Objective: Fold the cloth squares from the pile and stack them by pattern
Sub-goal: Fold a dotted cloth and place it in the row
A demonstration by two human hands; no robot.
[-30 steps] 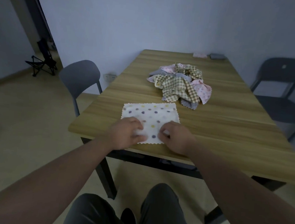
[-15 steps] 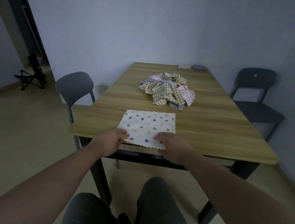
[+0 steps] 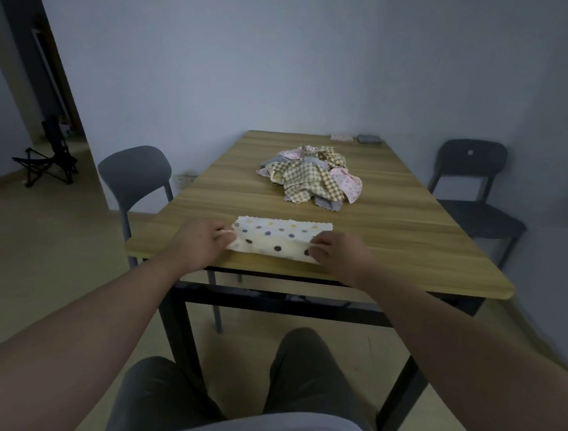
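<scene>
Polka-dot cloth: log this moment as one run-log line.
step: first fold | polka-dot cloth: near edge raised | left hand: pinches left corner | right hand: pinches right corner | pile: unfolded, mid-table

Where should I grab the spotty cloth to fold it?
Pinch the spotty cloth by its two near corners, coming from your side of the table. It lies thin and flat, square to you, so corners lift easiest; the left hand and right hand pinch there, near edge raised.

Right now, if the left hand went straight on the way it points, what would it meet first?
The dotted cloth, which the left hand pinches; past it, probably the cloth pile, though depth is unclear.
</scene>
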